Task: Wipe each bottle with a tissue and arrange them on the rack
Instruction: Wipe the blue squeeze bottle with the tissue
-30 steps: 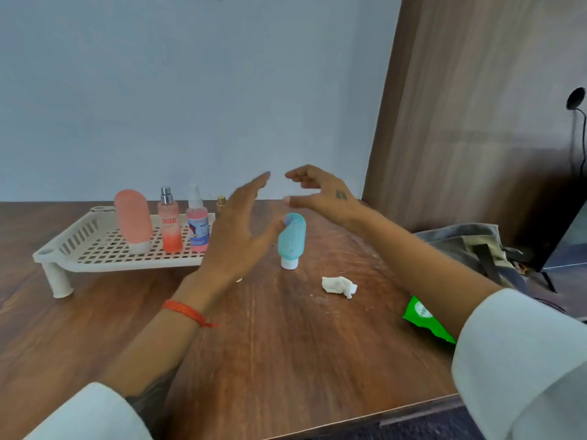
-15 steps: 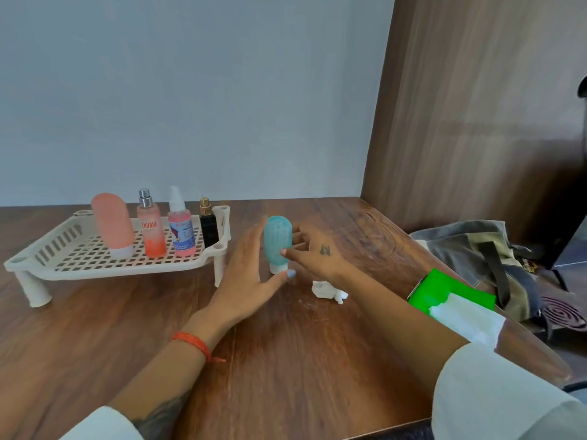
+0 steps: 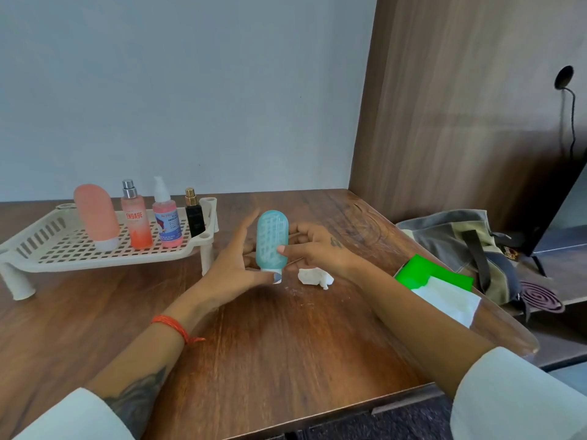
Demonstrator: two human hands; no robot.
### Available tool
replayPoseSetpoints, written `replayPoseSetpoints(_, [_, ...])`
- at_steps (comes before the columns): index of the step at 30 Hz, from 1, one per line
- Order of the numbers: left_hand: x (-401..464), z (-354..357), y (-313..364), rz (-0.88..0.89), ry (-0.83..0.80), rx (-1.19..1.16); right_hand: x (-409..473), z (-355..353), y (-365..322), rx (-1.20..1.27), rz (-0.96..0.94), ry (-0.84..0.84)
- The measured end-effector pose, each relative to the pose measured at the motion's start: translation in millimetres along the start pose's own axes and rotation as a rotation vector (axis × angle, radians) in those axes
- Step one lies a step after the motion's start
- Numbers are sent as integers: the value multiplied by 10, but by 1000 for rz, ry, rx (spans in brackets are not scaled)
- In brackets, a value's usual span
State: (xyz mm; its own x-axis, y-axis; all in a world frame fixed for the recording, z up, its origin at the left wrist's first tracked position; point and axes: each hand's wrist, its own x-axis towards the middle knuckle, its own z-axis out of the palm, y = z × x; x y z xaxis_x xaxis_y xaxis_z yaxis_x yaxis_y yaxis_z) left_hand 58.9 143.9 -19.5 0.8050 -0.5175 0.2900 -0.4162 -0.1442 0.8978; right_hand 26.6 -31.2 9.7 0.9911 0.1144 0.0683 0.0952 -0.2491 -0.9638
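Note:
A teal squeeze bottle stands cap-down on the wooden table. My right hand grips it, thumb on its front and fingers behind. My left hand lies beside it with straight fingers, the thumb touching the white cap. A crumpled white tissue lies on the table just right of the bottle, under my right wrist. The cream rack at the left holds a peach squeeze bottle, an orange spray bottle, a pink pump bottle and a small black perfume bottle.
A green tissue pack with a white sheet sticking out lies at the table's right edge. Beyond it are a grey bag and a purple coil on a lower surface. A wooden panel rises at the right.
Both hands dropped from above the teal bottle down to it. My right hand's fingers and thumb closed around the bottle, and my left thumb came to rest at its cap.

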Motion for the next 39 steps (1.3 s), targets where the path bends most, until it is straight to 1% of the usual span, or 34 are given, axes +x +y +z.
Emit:
replayPoseSetpoints(5, [-9, -8, -22, -43, -50, -29, -104, -7, 1, -108, -3, -17])
replayPoseSetpoints(8, [-9, -31, -25, -41, -32, -27, -153, -53, -46, -217, -30, 69])
replayPoseSetpoints(10, [-14, -29, -16, -39, -32, -31, -207, -122, -97, -405, -57, 180])
replayPoseSetpoints(12, [-20, -22, -10, -42, -36, -26, -276, -185, -120, -714, -49, 222])
replayPoseSetpoints(14, [-26, -18, -1, -42, -32, -16, -348, -200, -119, -924, 10, 167])
replayPoseSetpoints(17, [-34, -5, 29, -24, -24, 3, -385, -156, -18, -1015, 87, 82])
replayPoseSetpoints(20, [-43, -1, 41, 0, -33, 27, -381, -149, 10, -980, 46, 144])
replayPoseSetpoints(22, [-44, -7, 38, -3, -39, 20, -333, -165, 8, -835, -22, 278])
replayPoseSetpoints(24, [-42, -8, 37, -16, -38, 11, -249, -155, 10, -679, -170, 481])
replayPoseSetpoints(25, [-41, -8, 40, -22, -33, 6, -201, -128, 2, -639, -255, 577])
replayPoseSetpoints(27, [-44, -3, 43, -26, -21, 5, -104, -42, -3, -621, -431, 687])
replayPoseSetpoints(30, [-45, 19, 32, 8, 1, 2, -26, 120, 61, -663, -650, 709])
replayPoseSetpoints(33, [-28, 40, 11, 27, 33, -11, -41, 225, 167, -705, -771, 640])
replayPoseSetpoints(36, [-3, 50, -5, 22, 38, -7, -40, 192, 206, -737, -808, 590])
replayPoseSetpoints(39, [6, 76, 4, 33, 25, 5, -47, 147, 255, -758, -824, 604])
